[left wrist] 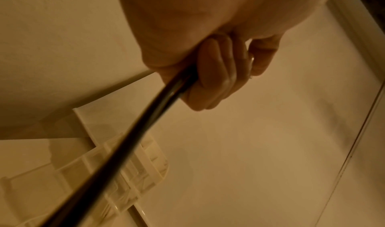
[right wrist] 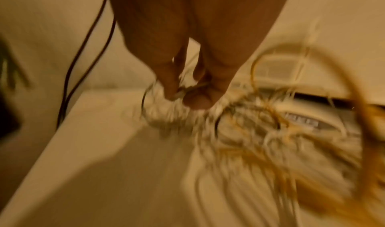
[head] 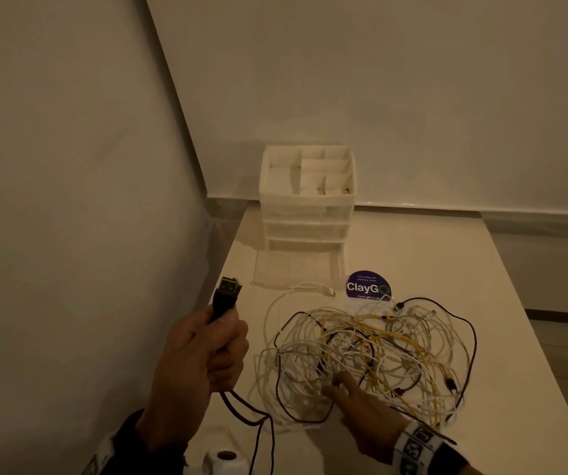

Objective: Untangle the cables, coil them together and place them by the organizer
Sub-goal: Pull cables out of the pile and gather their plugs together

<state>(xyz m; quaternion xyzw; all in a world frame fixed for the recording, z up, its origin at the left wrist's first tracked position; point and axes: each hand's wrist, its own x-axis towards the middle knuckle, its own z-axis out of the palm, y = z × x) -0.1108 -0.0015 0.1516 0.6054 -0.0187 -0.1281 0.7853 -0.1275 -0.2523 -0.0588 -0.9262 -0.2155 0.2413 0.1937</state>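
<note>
A tangle of white, yellow and dark cables (head: 371,354) lies on the white table (head: 430,255), in front of the white drawer organizer (head: 306,197). My left hand (head: 221,337) is raised left of the pile and grips a dark cable (head: 241,409) just below its plug (head: 229,291), which points up. The cable trails down into the pile. In the left wrist view my fingers (left wrist: 212,75) curl round that dark cable (left wrist: 133,140). My right hand (head: 335,383) reaches into the pile's near side. The blurred right wrist view shows its fingertips (right wrist: 171,92) pinching a white strand of the tangle (right wrist: 250,131).
A round purple ClayGo sticker (head: 368,286) lies on the table between the organizer and the pile. A small white cylindrical object (head: 226,461) sits at the table's near edge. Walls close in on the left and behind; the table's right edge drops to the floor.
</note>
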